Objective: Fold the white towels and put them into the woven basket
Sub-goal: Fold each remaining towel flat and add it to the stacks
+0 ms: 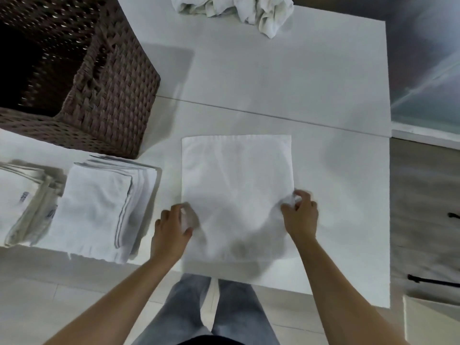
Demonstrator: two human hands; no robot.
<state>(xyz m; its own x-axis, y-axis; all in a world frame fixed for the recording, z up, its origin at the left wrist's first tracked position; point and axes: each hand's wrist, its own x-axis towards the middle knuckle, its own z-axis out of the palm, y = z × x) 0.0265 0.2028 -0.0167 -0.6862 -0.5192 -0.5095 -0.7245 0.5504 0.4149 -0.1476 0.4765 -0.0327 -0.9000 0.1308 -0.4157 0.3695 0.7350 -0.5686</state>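
A white towel lies spread flat on the white bench, its far edge straight and square, its near edge hanging slightly over the bench's front. The person stands at that front edge, both bare forearms reaching in from below.

The left hand pinches the towel's left edge near the front, fingers curled and thumb pressed against the cloth, which bunches a little there. The right hand grips the right edge at about the same depth, fingers curled round a small gathered fold. Both hands are slightly blurred, so the exact finger placement is hard to read.

To the left of the towel, near but not touching it, sits a stack of folded white towels with thin grey stripes along their edges. A second, flatter stack lies just beside it at the left edge of view, partly overlapped by the first.

Behind the stacks stands the woven basket, dark brown, its inside in shadow; whether it holds anything cannot be told. At the far end of the bench lies a crumpled heap of unfolded white towels, well apart from the spread one.

Below the bench, blue jeans show over a pale tiled floor.
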